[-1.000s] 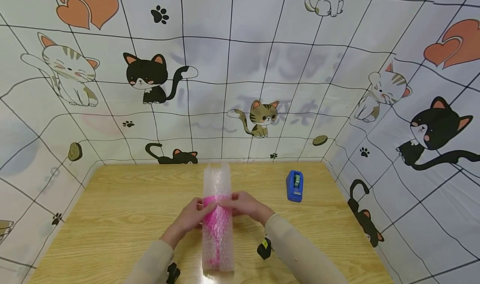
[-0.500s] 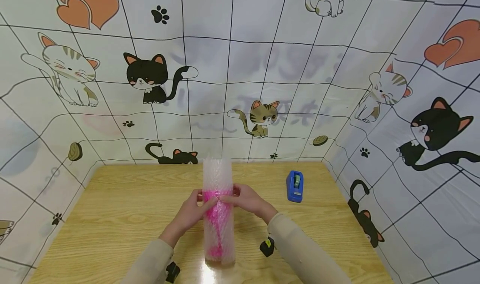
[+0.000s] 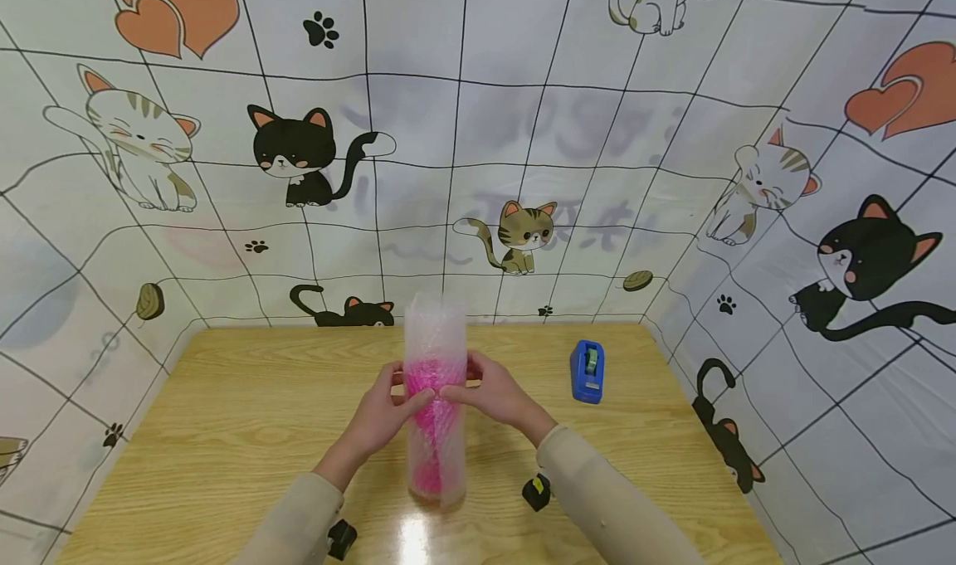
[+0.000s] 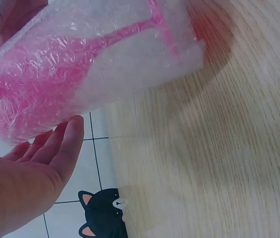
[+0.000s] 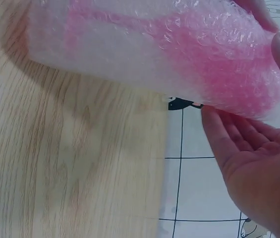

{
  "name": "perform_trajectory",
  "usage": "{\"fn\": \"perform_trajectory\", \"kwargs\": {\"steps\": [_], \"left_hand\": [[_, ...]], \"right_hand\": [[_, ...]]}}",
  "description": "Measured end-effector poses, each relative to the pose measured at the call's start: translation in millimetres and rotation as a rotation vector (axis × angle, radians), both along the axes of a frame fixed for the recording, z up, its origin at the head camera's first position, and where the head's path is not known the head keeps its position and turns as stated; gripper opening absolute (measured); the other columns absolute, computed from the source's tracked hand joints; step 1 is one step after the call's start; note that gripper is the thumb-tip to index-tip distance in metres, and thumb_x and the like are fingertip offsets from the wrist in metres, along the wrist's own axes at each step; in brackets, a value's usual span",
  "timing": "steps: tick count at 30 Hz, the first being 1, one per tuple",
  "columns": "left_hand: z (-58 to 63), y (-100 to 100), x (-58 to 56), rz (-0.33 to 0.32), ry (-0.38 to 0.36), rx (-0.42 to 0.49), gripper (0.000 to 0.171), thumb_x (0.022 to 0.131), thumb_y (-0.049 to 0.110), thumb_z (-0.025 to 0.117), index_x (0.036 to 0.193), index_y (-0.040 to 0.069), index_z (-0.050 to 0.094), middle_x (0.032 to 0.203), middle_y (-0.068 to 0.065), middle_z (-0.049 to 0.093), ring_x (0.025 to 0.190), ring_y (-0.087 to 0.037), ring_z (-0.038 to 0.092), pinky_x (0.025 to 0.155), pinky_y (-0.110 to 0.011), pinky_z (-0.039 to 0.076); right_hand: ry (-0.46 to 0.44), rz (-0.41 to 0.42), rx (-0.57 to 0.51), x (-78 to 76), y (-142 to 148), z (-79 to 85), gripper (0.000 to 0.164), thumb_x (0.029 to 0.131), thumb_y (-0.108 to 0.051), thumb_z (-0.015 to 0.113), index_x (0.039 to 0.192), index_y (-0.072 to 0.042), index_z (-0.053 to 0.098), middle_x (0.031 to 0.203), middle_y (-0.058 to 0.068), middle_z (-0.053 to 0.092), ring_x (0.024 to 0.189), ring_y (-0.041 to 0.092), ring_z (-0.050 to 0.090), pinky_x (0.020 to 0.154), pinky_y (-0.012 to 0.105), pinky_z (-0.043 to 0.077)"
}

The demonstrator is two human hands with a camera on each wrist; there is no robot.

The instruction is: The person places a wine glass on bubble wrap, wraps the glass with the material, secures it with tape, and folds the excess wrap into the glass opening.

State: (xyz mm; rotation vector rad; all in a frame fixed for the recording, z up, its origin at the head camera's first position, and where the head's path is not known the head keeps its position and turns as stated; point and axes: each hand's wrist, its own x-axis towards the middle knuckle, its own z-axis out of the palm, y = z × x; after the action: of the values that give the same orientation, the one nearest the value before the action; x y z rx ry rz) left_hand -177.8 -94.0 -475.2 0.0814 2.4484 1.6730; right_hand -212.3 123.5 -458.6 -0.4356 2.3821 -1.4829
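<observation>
A pink stemmed glass (image 3: 427, 420) shows through a sleeve of bubble wrap (image 3: 436, 320) in the middle of the head view. The wrap reaches past the glass at the top, and the roll leans with its upper end raised. My left hand (image 3: 379, 416) grips its left side, thumb in front and fingers behind. On the opposite side my right hand (image 3: 502, 399) holds it the same way, the two thumb tips close together. In the left wrist view the bowl, thin stem and flat foot of the glass (image 4: 45, 69) are visible through the wrap.
A blue tape dispenser (image 3: 587, 372) with a roll in it stands at the back right of the wooden table (image 3: 261, 399). Cloth walls (image 3: 418, 150) printed with cats and grid lines enclose the back and sides. Small black devices (image 3: 536, 492) hang at both wrists.
Both hands have risen slightly and tipped the wrapped glass more upright. Its lower end has drawn away from the near side of the table, and the top stands higher in view.
</observation>
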Motion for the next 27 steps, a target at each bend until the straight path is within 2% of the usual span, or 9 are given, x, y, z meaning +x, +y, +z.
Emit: {"fn": "perform_trajectory", "kwargs": {"steps": [5, 10, 19, 23, 27], "left_hand": [[0.7, 0.7, -1.1, -0.008, 0.023, 0.036, 0.08, 0.082, 0.052, 0.073, 0.143, 0.018, 0.034, 0.142, -0.015, 0.046, 0.121, -0.038, 0.057, 0.091, -0.047, 0.056], [2.3, 0.7, -0.5, -0.021, 0.043, 0.084, 0.081, 0.083, 0.044, 0.075, 0.145, 0.017, 0.031, 0.144, -0.015, 0.044, 0.124, -0.039, 0.055, 0.092, -0.045, 0.055], [2.5, 1.2, 0.6, -0.046, 0.075, 0.181, 0.081, 0.081, 0.035, 0.079, 0.144, 0.02, 0.031, 0.143, -0.011, 0.045, 0.124, -0.033, 0.057, 0.093, -0.041, 0.055], [0.8, 1.0, 1.2, -0.049, 0.081, 0.199, 0.081, 0.079, 0.033, 0.081, 0.143, 0.023, 0.032, 0.142, -0.006, 0.046, 0.127, -0.031, 0.055, 0.096, -0.042, 0.054], [0.5, 0.4, 2.9, -0.059, 0.111, 0.201, 0.083, 0.077, 0.026, 0.083, 0.142, 0.021, 0.031, 0.144, -0.005, 0.044, 0.131, -0.031, 0.052, 0.103, -0.045, 0.049]], "right_hand": [[0.016, 0.003, -0.057, 0.0, 1.9, 0.2, 0.069, 0.083, -0.039, 0.076, 0.141, -0.016, 0.046, 0.128, 0.005, 0.059, 0.119, 0.023, 0.057, 0.096, 0.037, 0.054], [0.042, 0.01, -0.048, 1.0, 3.7, 0.3, 0.074, 0.082, -0.039, 0.078, 0.144, -0.019, 0.041, 0.129, 0.003, 0.059, 0.118, 0.023, 0.059, 0.096, 0.037, 0.053], [0.125, 0.027, -0.056, 2.1, 6.3, -2.2, 0.08, 0.078, -0.038, 0.082, 0.144, -0.024, 0.039, 0.131, 0.0, 0.057, 0.122, 0.022, 0.056, 0.104, 0.046, 0.048], [0.151, 0.035, -0.056, 2.6, 8.4, -4.1, 0.082, 0.076, -0.039, 0.083, 0.144, -0.026, 0.038, 0.133, -0.003, 0.056, 0.121, 0.019, 0.056, 0.104, 0.045, 0.048], [0.179, 0.053, -0.062, 2.6, 10.9, -7.8, 0.085, 0.075, -0.037, 0.084, 0.145, -0.028, 0.036, 0.136, -0.005, 0.053, 0.125, 0.019, 0.054, 0.105, 0.047, 0.046]]}}
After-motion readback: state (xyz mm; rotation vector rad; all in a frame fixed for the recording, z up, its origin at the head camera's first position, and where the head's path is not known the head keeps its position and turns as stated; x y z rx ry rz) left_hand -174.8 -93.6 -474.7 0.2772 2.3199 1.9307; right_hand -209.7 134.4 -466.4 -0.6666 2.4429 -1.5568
